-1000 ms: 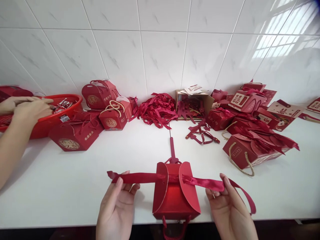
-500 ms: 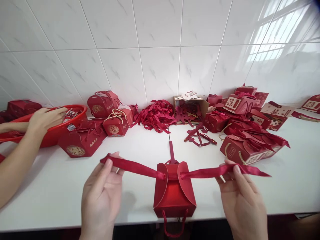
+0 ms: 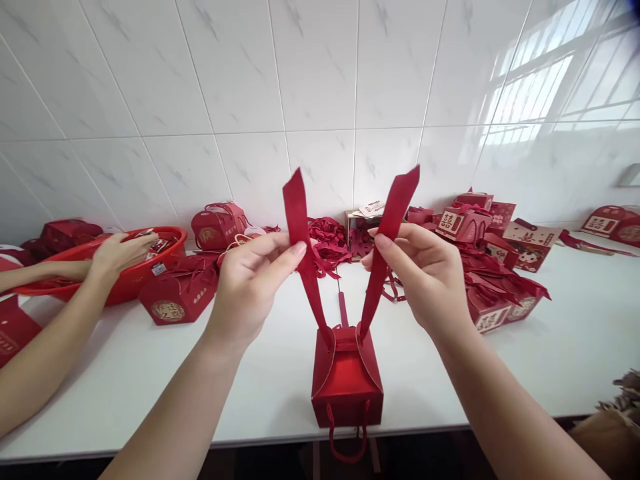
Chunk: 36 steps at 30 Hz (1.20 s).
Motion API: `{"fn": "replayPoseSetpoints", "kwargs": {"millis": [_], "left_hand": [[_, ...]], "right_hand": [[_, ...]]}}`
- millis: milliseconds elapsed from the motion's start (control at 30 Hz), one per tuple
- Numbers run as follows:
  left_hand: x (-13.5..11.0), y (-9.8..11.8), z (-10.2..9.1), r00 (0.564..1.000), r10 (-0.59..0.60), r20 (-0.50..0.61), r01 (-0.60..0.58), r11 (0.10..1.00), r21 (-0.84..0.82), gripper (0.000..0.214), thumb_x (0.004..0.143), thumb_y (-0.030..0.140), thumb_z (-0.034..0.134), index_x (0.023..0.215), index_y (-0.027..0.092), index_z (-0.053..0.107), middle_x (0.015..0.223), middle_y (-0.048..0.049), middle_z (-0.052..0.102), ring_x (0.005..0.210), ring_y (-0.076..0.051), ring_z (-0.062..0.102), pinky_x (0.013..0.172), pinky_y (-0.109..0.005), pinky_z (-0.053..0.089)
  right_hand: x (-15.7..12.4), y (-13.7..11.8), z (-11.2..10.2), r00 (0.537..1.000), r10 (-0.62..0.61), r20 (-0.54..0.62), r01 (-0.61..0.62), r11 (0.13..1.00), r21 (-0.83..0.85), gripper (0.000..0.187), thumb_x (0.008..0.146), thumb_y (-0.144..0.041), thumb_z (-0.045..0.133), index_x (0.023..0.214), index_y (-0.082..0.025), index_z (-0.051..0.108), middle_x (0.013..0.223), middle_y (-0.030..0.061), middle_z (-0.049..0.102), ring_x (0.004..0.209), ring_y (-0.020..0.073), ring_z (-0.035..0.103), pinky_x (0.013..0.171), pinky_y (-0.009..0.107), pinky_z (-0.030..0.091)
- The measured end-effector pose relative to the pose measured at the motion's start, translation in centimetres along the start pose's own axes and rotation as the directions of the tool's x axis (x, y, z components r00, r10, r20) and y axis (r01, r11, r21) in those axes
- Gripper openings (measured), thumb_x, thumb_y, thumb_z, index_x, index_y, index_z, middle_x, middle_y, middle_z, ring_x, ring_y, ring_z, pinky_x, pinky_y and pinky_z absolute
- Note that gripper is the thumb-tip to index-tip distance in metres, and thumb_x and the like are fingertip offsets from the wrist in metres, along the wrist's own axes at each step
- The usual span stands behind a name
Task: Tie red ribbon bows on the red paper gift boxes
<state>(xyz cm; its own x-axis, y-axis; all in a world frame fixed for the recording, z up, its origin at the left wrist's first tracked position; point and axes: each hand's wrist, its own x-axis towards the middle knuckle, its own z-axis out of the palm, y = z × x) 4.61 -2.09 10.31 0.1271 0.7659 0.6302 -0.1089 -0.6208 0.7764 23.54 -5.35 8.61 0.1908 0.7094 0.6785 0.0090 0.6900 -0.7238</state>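
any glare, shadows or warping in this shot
Head view: barred-window glare on the tiles, upper right; head view: a sheen on the box, and darkness below the front edge of the table; head view: tile lines fan outward toward the top, a wide-angle look, perhaps.

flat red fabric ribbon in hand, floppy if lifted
The flat red fabric ribbon is probably light, looking thin. Its ends stand above the left hand and right hand, suggesting some stiffness, yet likely bendable, turning upward at the red card box.
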Motion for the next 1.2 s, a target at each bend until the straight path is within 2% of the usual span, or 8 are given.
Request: {"fn": "replayPoseSetpoints", "kwargs": {"millis": [267,533,633,767,867,1033,1133,1200], "left_hand": [[0.3,1.3,1.3,0.991,-0.079,0.112,0.095,0.984,-0.148,0.013,0.084,0.029,0.061,0.086,0.018,0.069,0.086,-0.0032,0.067,0.086,-0.016,0.06,0.083,-0.03,0.046],[-0.5,1.2,1.7,0.993,-0.051,0.104,0.073,0.972,-0.223,0.011,0.088,0.024,0.055,0.088,0.018,0.063,0.08,-0.0025,0.065,0.083,-0.017,0.061,0.081,-0.032,0.048],[-0.7,1.7,1.6,0.978,-0.037,0.207,0.068,0.987,-0.149,0.021,0.093,0.027,0.047,0.078,0.019,0.058,0.074,-0.0003,0.061,0.077,-0.015,0.059,0.079,-0.03,0.047],[-1.3,2.0,1.8,0.956,-0.026,0.293,-0.016,0.99,0.141,0.021,0.092,0.03,0.05,0.076,0.019,0.058,0.066,0.0024,0.057,0.065,-0.011,0.052,0.064,-0.024,0.043],[-1.9,1.6,2.1,0.969,-0.019,0.246,-0.054,0.956,0.287,0.018,0.09,0.029,0.053,0.077,0.019,0.061,0.071,0.0022,0.06,0.064,-0.01,0.052,0.058,-0.022,0.041],[-2.2,0.5,2.2,0.968,-0.064,0.241,-0.004,0.962,0.274,0.021,0.089,0.029,0.054,0.072,0.018,0.059,0.067,0.0029,0.058,0.063,-0.01,0.052,0.058,-0.022,0.041],[-2.0,0.0,1.7,0.944,-0.151,0.293,0.098,0.977,0.19,0.021,0.089,0.031,0.054,0.074,0.018,0.06,0.064,0.0032,0.054,0.061,-0.01,0.048,0.058,-0.023,0.039],[-1.8,-0.4,1.1,0.909,-0.234,0.345,0.199,0.971,0.135,0.03,0.09,0.032,0.05,0.064,0.017,0.057,0.058,0.0027,0.049,0.058,-0.011,0.043,0.057,-0.024,0.037]], "right_hand": [[0.9,-1.4,0.7,0.98,0.109,0.164,-0.132,0.982,0.133,0.013,0.085,-0.031,0.061,0.083,-0.019,0.066,0.069,-0.0004,0.067,0.064,0.0115,0.063,0.062,0.025,0.052],[1.2,-1.9,0.7,0.966,0.233,0.112,-0.252,0.942,0.22,0.019,0.081,-0.036,0.064,0.079,-0.017,0.065,0.068,0.0001,0.066,0.059,0.0107,0.063,0.061,0.024,0.053],[1.6,-2.2,0.8,0.948,0.285,0.139,-0.304,0.94,0.151,0.021,0.08,-0.036,0.063,0.076,-0.016,0.066,0.064,0.0002,0.064,0.046,0.0073,0.054,0.047,0.021,0.045],[1.5,-2.5,0.9,0.899,0.375,0.227,-0.37,0.927,-0.066,0.012,0.076,-0.026,0.065,0.075,-0.014,0.067,0.046,-0.0056,0.051,0.036,0.0033,0.033,0.039,0.02,0.033],[0.6,-2.3,0.9,0.902,0.313,0.299,-0.288,0.949,-0.125,0.009,0.076,-0.022,0.064,0.076,-0.015,0.069,0.044,-0.0067,0.047,0.038,0.004,0.035,0.043,0.021,0.036],[-0.6,-1.5,1.0,0.903,0.222,0.368,-0.205,0.975,-0.084,0.018,0.078,-0.031,0.067,0.073,-0.014,0.069,0.064,0.0002,0.063,0.044,0.0043,0.043,0.04,0.018,0.036],[-0.5,-0.7,0.6,0.894,0.207,0.398,-0.187,0.978,-0.09,0.025,0.087,-0.036,0.057,0.084,-0.015,0.071,0.063,0.0006,0.064,0.038,0.0038,0.04,0.034,0.018,0.034],[-0.2,0.0,-0.1,0.891,0.102,0.443,-0.057,0.992,-0.115,0.024,0.089,-0.032,0.053,0.098,-0.018,0.071,0.071,0.0023,0.067,0.045,0.0071,0.051,0.038,0.019,0.042]]}}
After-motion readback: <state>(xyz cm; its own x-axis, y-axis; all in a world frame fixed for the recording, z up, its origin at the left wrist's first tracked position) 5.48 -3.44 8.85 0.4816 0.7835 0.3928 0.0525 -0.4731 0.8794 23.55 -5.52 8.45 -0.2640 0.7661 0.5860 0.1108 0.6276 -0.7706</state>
